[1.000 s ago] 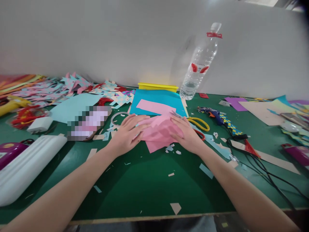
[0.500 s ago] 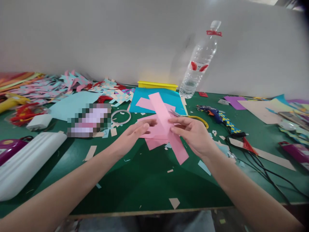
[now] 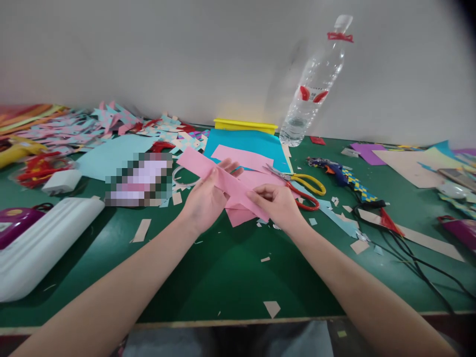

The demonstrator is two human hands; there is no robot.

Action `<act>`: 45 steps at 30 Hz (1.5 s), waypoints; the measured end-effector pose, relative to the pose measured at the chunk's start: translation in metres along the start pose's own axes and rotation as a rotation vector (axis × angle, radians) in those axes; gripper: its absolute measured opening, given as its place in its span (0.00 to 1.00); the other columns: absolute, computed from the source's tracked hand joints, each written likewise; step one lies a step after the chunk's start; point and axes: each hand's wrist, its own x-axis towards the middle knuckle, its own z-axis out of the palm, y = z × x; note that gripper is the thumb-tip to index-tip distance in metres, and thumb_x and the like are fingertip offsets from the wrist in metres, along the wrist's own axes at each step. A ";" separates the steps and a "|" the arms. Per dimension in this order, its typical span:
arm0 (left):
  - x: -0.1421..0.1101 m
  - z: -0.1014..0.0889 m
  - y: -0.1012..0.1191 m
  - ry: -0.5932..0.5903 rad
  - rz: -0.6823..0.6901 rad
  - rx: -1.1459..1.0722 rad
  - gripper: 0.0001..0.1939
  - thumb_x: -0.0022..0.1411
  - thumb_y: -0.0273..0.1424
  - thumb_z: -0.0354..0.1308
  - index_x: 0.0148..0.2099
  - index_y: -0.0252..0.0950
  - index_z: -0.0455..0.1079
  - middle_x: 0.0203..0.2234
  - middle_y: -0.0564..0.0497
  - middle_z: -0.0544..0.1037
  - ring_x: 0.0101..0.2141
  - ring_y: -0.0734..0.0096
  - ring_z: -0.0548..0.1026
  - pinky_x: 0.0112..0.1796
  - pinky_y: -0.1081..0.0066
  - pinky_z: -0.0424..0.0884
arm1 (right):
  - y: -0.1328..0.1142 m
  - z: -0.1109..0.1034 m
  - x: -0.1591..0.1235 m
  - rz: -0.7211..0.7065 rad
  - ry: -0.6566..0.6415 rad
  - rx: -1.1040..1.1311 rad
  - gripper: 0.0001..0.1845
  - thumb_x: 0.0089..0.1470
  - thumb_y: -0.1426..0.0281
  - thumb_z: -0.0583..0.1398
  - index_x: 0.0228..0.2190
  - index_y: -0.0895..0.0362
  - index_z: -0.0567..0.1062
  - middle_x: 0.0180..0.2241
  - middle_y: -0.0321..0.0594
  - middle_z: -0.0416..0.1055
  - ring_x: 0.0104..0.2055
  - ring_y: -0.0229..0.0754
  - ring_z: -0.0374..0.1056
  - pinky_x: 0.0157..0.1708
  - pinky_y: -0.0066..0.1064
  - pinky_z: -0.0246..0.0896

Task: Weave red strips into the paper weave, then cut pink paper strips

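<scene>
A pink paper strip [image 3: 197, 162] slants across in front of me, held above the table in both hands. My left hand [image 3: 203, 208] has its thumb on the strip's front and its fingers behind, closed on it. At the lower right end, my right hand [image 3: 280, 204] pinches the strip between thumb and fingers. Below and behind lie more pink paper pieces [image 3: 243, 157], partly hidden by my hands, over a blue sheet [image 3: 226, 139]. Just beyond my right hand rest scissors [image 3: 288, 178] with one yellow and one red handle loop.
A plastic bottle [image 3: 314, 87] leans by the wall. Left lie a phone [image 3: 139, 181], a tape ring [image 3: 177, 181], a white charger [image 3: 61, 182] and a long white case [image 3: 48, 243]. Right are a blue glue gun [image 3: 332, 173], black cables [image 3: 412, 263] and paper scraps [image 3: 360, 246].
The pink strip has swung from steep to a flatter slant, its upper end going left. My left hand has turned and closed on it; my right hand has shifted towards its lower end, uncovering the scissors.
</scene>
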 end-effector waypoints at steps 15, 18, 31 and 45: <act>0.006 -0.018 -0.013 0.242 -0.066 -0.064 0.14 0.69 0.39 0.39 0.49 0.40 0.60 0.50 0.45 0.70 0.56 0.63 0.65 0.52 0.58 0.68 | 0.011 0.001 -0.009 -0.397 -0.019 -0.361 0.14 0.56 0.69 0.54 0.42 0.52 0.75 0.41 0.36 0.77 0.33 0.40 0.73 0.36 0.32 0.67; 0.005 -0.018 -0.010 0.261 -0.042 -0.076 0.12 0.69 0.39 0.38 0.43 0.41 0.60 0.43 0.47 0.72 0.51 0.66 0.69 0.53 0.59 0.66 | 0.010 0.003 -0.011 -0.433 0.005 -0.376 0.13 0.57 0.66 0.54 0.42 0.52 0.76 0.40 0.36 0.78 0.32 0.40 0.73 0.36 0.33 0.68; 0.008 -0.007 0.012 0.328 -0.189 -0.585 0.09 0.65 0.27 0.51 0.30 0.36 0.61 0.16 0.60 0.57 0.16 0.83 0.58 0.22 0.79 0.62 | 0.004 -0.001 -0.012 -0.548 0.014 -0.264 0.13 0.57 0.63 0.55 0.31 0.56 0.77 0.24 0.37 0.75 0.25 0.38 0.67 0.32 0.32 0.64; -0.012 0.018 0.009 0.033 -0.166 -0.317 0.05 0.56 0.20 0.52 0.32 0.34 0.67 0.23 0.55 0.62 0.24 0.76 0.66 0.30 0.73 0.67 | -0.007 0.016 -0.026 -0.038 -0.198 -0.194 0.19 0.53 0.53 0.58 0.31 0.56 0.78 0.29 0.39 0.77 0.29 0.40 0.71 0.30 0.31 0.64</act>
